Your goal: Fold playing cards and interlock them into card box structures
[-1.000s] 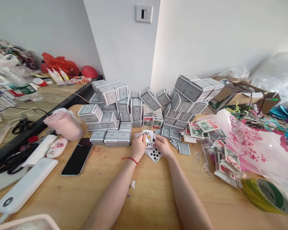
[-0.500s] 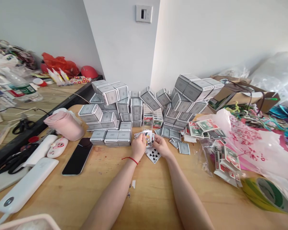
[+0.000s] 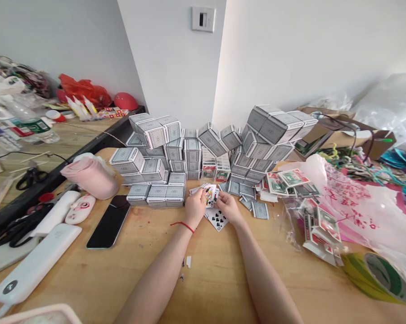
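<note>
Face-up playing cards (image 3: 209, 196) are pinched between my two hands at the middle of the table. My left hand (image 3: 195, 206), with a red string at the wrist, is closed on their left side. On the right, my right hand (image 3: 227, 207) grips the edge of the same small bunch. Below them lies a ten of spades (image 3: 218, 219) on the wood, with other cards partly hidden under it. Behind my hands rise grey-backed card blocks (image 3: 165, 192), stacked in tiers. Several loose cards (image 3: 259, 209) rest face down to the right.
On the left are a phone (image 3: 109, 222), a pink roll (image 3: 90, 176) and a white power bank (image 3: 37, 263). Card boxes (image 3: 321, 227), a pink-printed plastic bag (image 3: 354, 202) and a yellow tape roll (image 3: 375, 276) lie right. A taller stack (image 3: 273, 126) leans at the back right.
The cards between my hands have tilted slightly, their top leaning to the right. My hands have barely moved, and the stacks look the same.
</note>
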Available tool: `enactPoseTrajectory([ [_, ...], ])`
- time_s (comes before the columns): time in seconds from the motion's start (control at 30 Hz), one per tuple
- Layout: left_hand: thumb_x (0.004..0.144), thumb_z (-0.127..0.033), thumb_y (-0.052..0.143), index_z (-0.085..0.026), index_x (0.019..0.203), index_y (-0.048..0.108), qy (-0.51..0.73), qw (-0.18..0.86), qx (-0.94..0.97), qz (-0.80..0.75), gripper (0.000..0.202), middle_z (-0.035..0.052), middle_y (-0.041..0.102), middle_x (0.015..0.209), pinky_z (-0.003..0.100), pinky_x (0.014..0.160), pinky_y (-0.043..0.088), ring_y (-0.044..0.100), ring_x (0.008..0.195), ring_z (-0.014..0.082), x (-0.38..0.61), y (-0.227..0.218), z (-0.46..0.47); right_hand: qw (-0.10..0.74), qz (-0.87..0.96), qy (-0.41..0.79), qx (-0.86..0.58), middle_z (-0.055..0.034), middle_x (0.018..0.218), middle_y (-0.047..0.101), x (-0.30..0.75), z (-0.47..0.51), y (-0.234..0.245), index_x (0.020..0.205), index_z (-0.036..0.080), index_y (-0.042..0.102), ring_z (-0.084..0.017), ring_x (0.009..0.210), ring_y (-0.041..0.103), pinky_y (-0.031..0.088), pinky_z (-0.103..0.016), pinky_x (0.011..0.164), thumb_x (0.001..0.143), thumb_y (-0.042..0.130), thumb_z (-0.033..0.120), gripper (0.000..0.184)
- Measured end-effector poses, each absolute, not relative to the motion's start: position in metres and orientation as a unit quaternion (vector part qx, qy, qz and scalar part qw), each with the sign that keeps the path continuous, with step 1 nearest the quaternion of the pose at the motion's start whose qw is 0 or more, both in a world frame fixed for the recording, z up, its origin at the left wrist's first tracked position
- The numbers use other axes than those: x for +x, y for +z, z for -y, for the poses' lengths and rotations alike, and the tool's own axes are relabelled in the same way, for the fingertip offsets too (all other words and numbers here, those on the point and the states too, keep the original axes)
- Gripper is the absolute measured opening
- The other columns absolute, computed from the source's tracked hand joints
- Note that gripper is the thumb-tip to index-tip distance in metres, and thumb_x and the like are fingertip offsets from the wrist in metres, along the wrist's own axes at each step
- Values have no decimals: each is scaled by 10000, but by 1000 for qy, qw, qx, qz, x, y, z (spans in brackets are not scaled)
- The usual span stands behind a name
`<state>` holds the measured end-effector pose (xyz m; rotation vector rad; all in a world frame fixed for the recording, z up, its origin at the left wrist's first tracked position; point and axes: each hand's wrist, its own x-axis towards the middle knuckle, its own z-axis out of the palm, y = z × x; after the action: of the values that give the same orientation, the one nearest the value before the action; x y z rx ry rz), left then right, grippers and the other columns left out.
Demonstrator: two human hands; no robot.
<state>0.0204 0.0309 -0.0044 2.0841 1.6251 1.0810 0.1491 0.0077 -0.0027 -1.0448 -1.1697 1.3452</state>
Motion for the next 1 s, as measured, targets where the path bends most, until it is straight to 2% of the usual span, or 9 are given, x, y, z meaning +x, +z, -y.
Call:
enactPoseTrajectory([
  [0.17, 867, -319, 334, -174, 642, 543, 367, 112, 728, -568, 340, 41, 527, 527, 261, 493, 168, 437, 475, 127, 21, -3, -28, 525, 473, 555, -439, 0, 657, 626, 150, -10, -6, 894, 191, 617, -135, 544, 535, 419, -237, 520, 658, 604, 314, 266],
  [0.3, 871, -320, 322, -174, 649, 534, 358, 104, 727, -577, 340, 44, 527, 528, 262, 487, 166, 443, 467, 131, 21, -4, -28, 538, 465, 548, -440, -16, 753, 649, 147, -12, -10, 921, 207, 606, -171, 643, 581, 460, -287, 625, 684, 573, 333, 271],
  [0.4, 867, -298, 328, -173, 686, 536, 349, 98, 734, -574, 303, 50, 537, 550, 265, 488, 175, 462, 482, 141, 21, -6, -28, 549, 472, 521, -451, -27, 794, 653, 144, -14, -14, 938, 206, 596, -183, 666, 592, 461, -291, 625, 706, 536, 329, 269],
  [0.5, 856, -235, 333, -169, 735, 531, 344, 100, 758, -545, 241, 59, 544, 570, 271, 492, 199, 490, 516, 158, 23, -8, -27, 556, 490, 448, -500, -41, 780, 657, 141, -15, -15, 955, 199, 584, -190, 654, 593, 453, -284, 602, 721, 506, 325, 277],
  [0.57, 841, -193, 338, -163, 774, 529, 351, 108, 772, -518, 205, 62, 549, 583, 271, 497, 230, 507, 542, 170, 24, -10, -26, 542, 507, 358, -567, -49, 747, 657, 138, -13, -13, 948, 194, 582, -191, 649, 589, 442, -280, 601, 736, 483, 320, 266],
  [0.67, 829, -173, 344, -153, 862, 528, 353, 104, 792, -487, 189, 63, 570, 632, 270, 519, 292, 534, 594, 186, 26, -11, -23, 471, 529, 192, -679, -64, 733, 653, 132, -9, -8, 954, 177, 574, -198, 650, 586, 421, -284, 607, 772, 421, 301, 268],
  [0.73, 829, -170, 342, -152, 917, 524, 346, 80, 804, -477, 203, 62, 585, 671, 272, 549, 332, 551, 643, 191, 26, -10, -22, 432, 530, 124, -719, -86, 774, 655, 128, -7, -6, 986, 157, 554, -207, 677, 597, 416, -287, 614, 791, 385, 283, 287],
  [0.83, 834, -159, 336, -157, 914, 532, 349, 30, 801, -485, 212, 59, 592, 692, 275, 590, 361, 561, 688, 187, 26, -9, -22, 430, 542, 104, -714, -95, 824, 657, 126, -7, -6, 980, 160, 533, -208, 735, 611, 422, -277, 628, 801, 376, 274, 264],
  [1.0, 848, -173, 331, -159, 754, 531, 364, 1, 767, -529, 221, 53, 582, 648, 268, 575, 351, 546, 639, 170, 24, -8, -25, 454, 578, 131, -665, -61, 769, 654, 134, -10, -12, 917, 192, 528, -185, 691, 613, 427, -258, 613, 820, 355, 281, 218],
])
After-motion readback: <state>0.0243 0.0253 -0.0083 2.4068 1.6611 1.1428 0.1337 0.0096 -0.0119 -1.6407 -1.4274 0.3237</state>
